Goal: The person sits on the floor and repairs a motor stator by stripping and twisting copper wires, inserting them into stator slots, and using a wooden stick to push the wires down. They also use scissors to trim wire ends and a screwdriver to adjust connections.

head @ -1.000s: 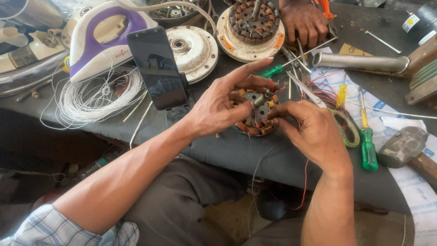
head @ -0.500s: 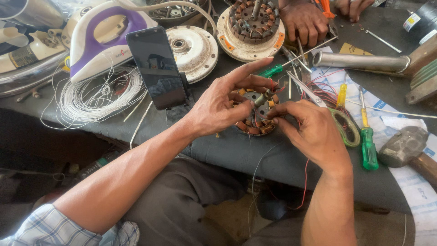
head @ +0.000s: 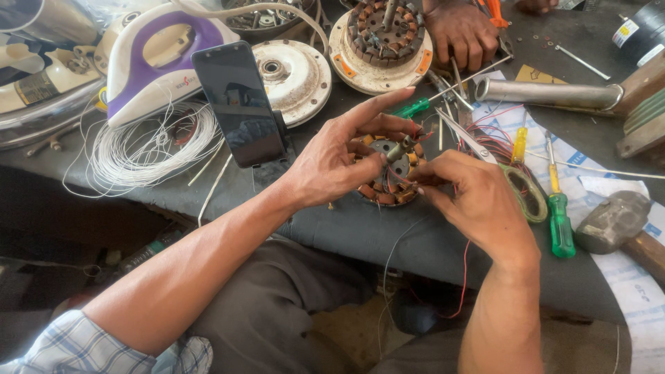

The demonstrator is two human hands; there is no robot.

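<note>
Cluttered dark workbench [head: 443, 242], repair-shop mess all over, seen from the head view only. I see the left hand [head: 332, 163] wrapped over the left side of a small motor stator [head: 389, 173] with copper coils; thumb and curled fingers grip it, index finger stretched out straight toward the top right. Stator sits at the bench's near edge, middle of the frame, between both hands. Right hand [head: 471, 197] is on the stator's right side, fingertips pinched closed on thin wire at the coils; I cannot tell exactly which strand. Red wires [head: 463, 284] trail from the stator down past the right wrist and off the bench edge.

Around it: black phone [head: 239, 104] propped up just left of the left hand, screen dark. White wire coil [head: 149, 149] lies further left, touching a purple and white iron [head: 156, 66]. Round white motor cover [head: 291, 69] sits behind the phone. Larger stator on a white base [head: 384, 38] is at the top, with another person's hand [head: 460, 31] resting just beside it. Metal pipe [head: 547, 93] lies at upper right. Green-handled screwdriver [head: 557, 215] is right of my right hand, near a green wire loop [head: 526, 197]. Hammer [head: 620, 225] sits at the far right on white printed paper [head: 644, 298].
</note>
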